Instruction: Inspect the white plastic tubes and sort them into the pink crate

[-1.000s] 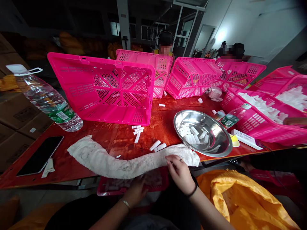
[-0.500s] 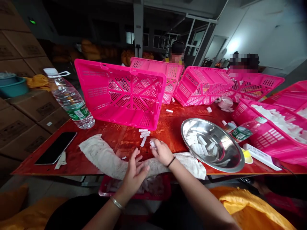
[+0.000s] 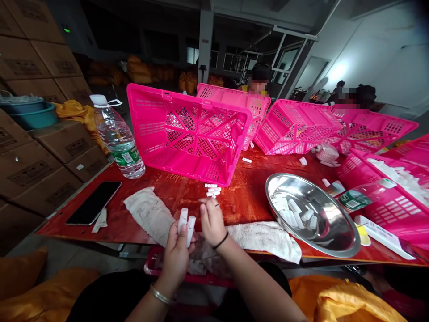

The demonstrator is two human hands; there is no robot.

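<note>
My left hand (image 3: 177, 250) is closed around two small white plastic pieces (image 3: 186, 227), narrow and rounded, which stand up side by side between thumb and fingers. Just to its right, my right hand (image 3: 213, 226) reaches over the table with its fingers drawn together. A bit of white shows at its fingertips, too small to make out. Beyond those fingertips, several more white pieces (image 3: 211, 189) lie at the front edge of a tipped pink plastic crate (image 3: 187, 167). A greyish-white towel (image 3: 268, 237) lies along the near table edge, partly hidden by both hands.
To the right stands a steel bowl (image 3: 338, 232) holding several white pieces. A large water bottle (image 3: 125, 154) and a phone (image 3: 94, 203) are at left. More pink crates (image 3: 295, 120) line the back, with people behind them. A lower tray (image 3: 150, 264) sits under the edge.
My left hand was open with fingers spread; it now holds two white pieces. My right hand has moved toward the pieces by the crate. The view has shifted slightly left.
</note>
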